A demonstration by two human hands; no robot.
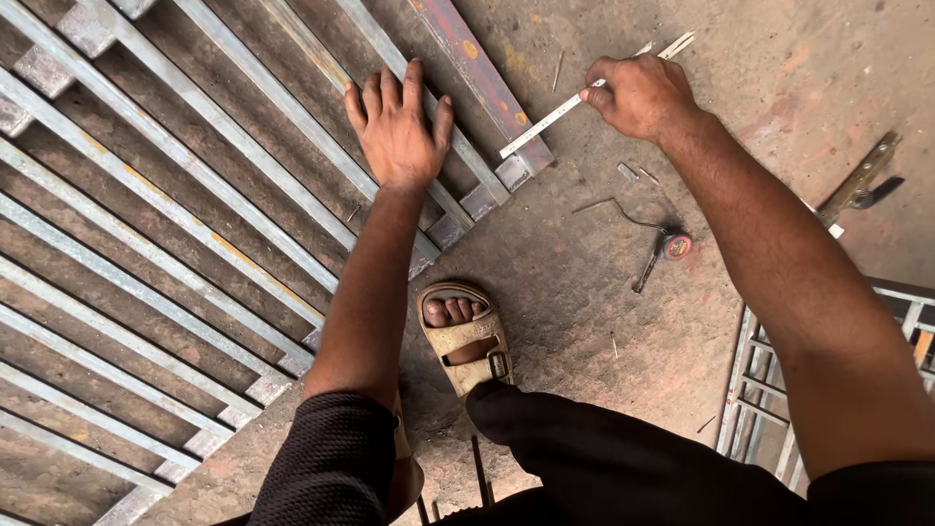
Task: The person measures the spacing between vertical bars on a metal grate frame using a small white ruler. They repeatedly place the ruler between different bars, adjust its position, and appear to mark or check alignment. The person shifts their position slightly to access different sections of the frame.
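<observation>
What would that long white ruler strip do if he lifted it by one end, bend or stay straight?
The ruler strip looks thin and narrow, so it would probably sag a little past the right hand. It likely feels light. Lying flat, it shouldn't roll.

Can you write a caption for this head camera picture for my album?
Left hand flat on grey metal bars, right hand holding a white ruler over a rusty bar.

Grey steel bars (175, 195), tan sandal (467, 341)
</observation>
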